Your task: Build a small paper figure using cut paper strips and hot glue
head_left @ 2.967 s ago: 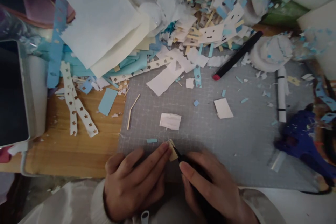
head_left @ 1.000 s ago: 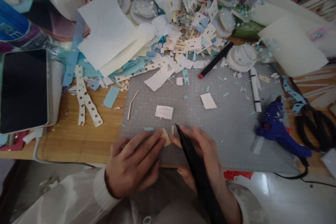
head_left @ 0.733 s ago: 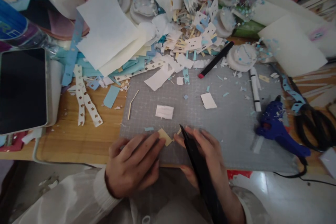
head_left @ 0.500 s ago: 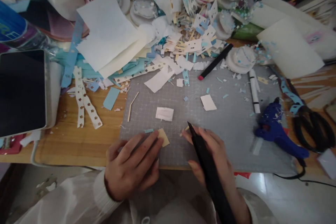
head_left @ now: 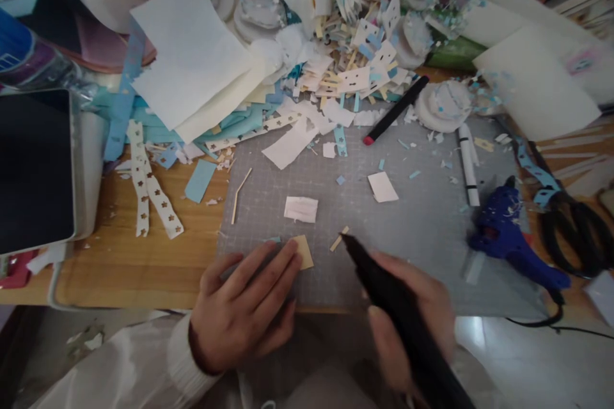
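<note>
Left hand [head_left: 244, 307] splayed on card [head_left: 304, 254] | right grip [head_left: 415, 319] wrapped round tool [head_left: 396, 291] | strip [head_left: 334, 245] apart: trimming, I'd guess | next wants steady card

Left fingers [head_left: 278, 271] on yellow paper [head_left: 304, 253], black tool [head_left: 396, 300] in right fingers [head_left: 391, 345].

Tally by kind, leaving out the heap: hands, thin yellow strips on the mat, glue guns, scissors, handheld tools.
Hands: 2 (left hand, right hand)
Thin yellow strips: 2 (bent strip, straight strip)
Glue guns: 1 (blue glue gun)
Scissors: 1 pair
Handheld tools: 1 (black tool)
Total: 7
</note>
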Available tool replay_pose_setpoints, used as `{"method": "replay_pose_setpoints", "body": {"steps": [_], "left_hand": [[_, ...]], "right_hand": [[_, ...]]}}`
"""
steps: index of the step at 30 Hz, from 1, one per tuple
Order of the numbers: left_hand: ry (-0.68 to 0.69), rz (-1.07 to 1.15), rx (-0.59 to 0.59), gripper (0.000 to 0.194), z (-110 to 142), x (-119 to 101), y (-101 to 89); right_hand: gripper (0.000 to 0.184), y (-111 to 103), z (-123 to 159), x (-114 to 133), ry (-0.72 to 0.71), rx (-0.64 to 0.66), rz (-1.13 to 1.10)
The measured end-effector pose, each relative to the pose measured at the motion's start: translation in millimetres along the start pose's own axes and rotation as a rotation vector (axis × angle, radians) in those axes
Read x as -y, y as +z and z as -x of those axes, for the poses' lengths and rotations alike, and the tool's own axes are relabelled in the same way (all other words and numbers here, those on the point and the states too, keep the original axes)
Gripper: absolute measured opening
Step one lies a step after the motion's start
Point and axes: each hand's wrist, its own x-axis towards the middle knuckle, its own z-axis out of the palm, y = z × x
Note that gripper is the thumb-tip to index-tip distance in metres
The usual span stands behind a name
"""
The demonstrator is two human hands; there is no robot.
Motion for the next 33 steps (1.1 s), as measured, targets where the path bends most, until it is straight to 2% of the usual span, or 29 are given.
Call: {"method": "replay_pose_setpoints", "body": {"steps": [5, 11, 17, 20, 24, 29, 33], "left_hand": [[-0.02, 0.006, 0.011, 0.039, -1.5, -0.5, 0.8], [-0.046, 0.017, 0.024, 0.037, -3.4, -1.4, 1.0], [-0.063, 0.036, 0.024, 0.035, -5.7, -1.4, 0.3], [-0.05, 0.03, 0.005, 0.035, -5.4, -1.1, 0.8], [-0.061, 0.028, 0.036, 0.037, -4.4, -1.4, 1.3], [-0.081, 0.031, 0.037, 0.034, -5.2, -2.0, -0.8], [-0.16, 0.059, 0.057, 0.033, -7.1, -2.7, -3.6]], "right_hand": [[0.024, 21.5, -3.0, 12.6, -0.049, 0.139, -0.037], [0.016, 23.7, -13.5, 14.6, -0.094, 0.239, 0.102], [0.021, 25.8, -16.8, 15.3, -0.177, 0.229, 0.202], [0.015, 25.6, -14.4, 14.3, -0.162, 0.268, 0.219], [0.01, 25.3, -9.3, 13.6, -0.145, 0.301, 0.277], [0.014, 28.4, -10.6, 16.1, -0.26, 0.261, 0.389], [0.02, 28.1, -13.1, 17.3, -0.309, 0.267, 0.411]]}}
